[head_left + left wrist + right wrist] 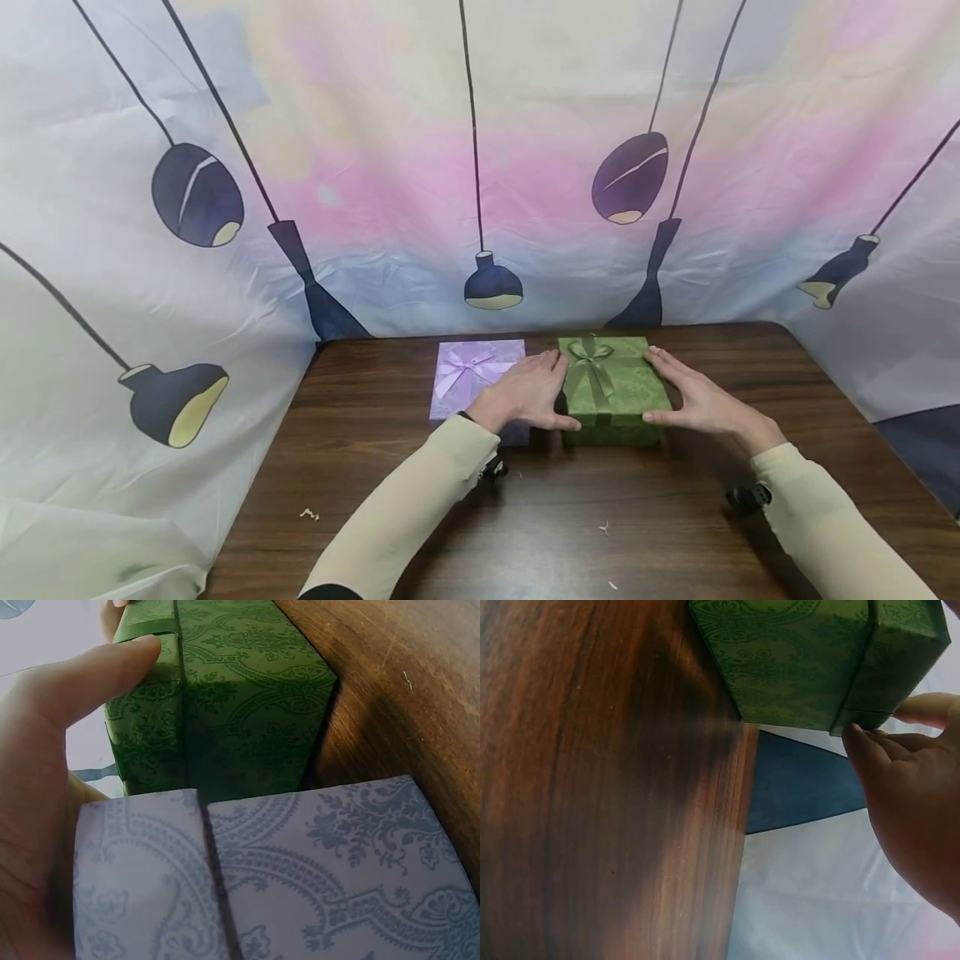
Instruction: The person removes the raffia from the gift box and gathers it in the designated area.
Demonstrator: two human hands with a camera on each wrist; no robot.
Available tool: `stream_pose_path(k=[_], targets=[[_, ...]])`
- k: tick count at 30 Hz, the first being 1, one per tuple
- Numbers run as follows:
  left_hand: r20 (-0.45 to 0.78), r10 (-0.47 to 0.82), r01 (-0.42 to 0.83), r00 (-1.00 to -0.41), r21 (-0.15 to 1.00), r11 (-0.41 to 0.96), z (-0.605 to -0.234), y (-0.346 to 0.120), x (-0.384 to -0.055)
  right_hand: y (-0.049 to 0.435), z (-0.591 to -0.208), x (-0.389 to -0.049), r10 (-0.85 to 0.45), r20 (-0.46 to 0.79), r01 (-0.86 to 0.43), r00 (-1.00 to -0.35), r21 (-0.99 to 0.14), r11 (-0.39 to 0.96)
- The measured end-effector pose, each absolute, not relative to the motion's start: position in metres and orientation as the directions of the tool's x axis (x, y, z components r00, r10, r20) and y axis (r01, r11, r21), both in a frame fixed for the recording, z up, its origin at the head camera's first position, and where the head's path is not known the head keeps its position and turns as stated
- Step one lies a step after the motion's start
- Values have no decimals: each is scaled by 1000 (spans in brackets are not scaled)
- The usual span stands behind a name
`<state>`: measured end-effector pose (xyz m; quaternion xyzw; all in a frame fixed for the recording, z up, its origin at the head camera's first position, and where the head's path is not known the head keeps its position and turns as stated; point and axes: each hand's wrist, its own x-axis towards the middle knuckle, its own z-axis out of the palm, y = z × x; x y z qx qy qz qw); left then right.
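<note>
A green gift box (618, 392) with a patterned surface and a green ribbon bow sits on the table, its lid on. My left hand (531, 390) grips its left side, thumb at the front edge of the lid, fingers toward the back. From the other side my right hand (705, 402) grips the lid's right edge, with thumb and fingers at the lid's rim in the right wrist view. Just left stands a purple gift box (453, 383) with a pale bow, lid on, partly hidden under my left hand and wrist.
The dark wooden table (360, 450) ends at a fabric backdrop (405, 208) printed with lamps. Small pale shreds (309, 514) lie on the table's left and front.
</note>
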<state>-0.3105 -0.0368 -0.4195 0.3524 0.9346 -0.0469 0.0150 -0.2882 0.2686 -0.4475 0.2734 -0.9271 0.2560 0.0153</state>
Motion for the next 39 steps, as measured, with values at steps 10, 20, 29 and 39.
stream_pose_path(k=[10, 20, 29, 39], targets=[[-53, 660, 662, -749, -91, 744, -420, -36, -310, 268, -452, -289, -504, 117, -488, -856, -504, 713], [-52, 655, 657, -754, -88, 749, -419, -34, -310, 266, -453, -288, -503, 105, -481, -858, -511, 713], [-18, 656, 657, -754, -41, 753, -421, -35, -310, 266, -449, -289, -499, 104, -480, -860, -492, 726], [-29, 653, 654, -756, -26, 756, -421, -35, -309, 266, -448, -289, -498, 132, -497, -857, -471, 729]])
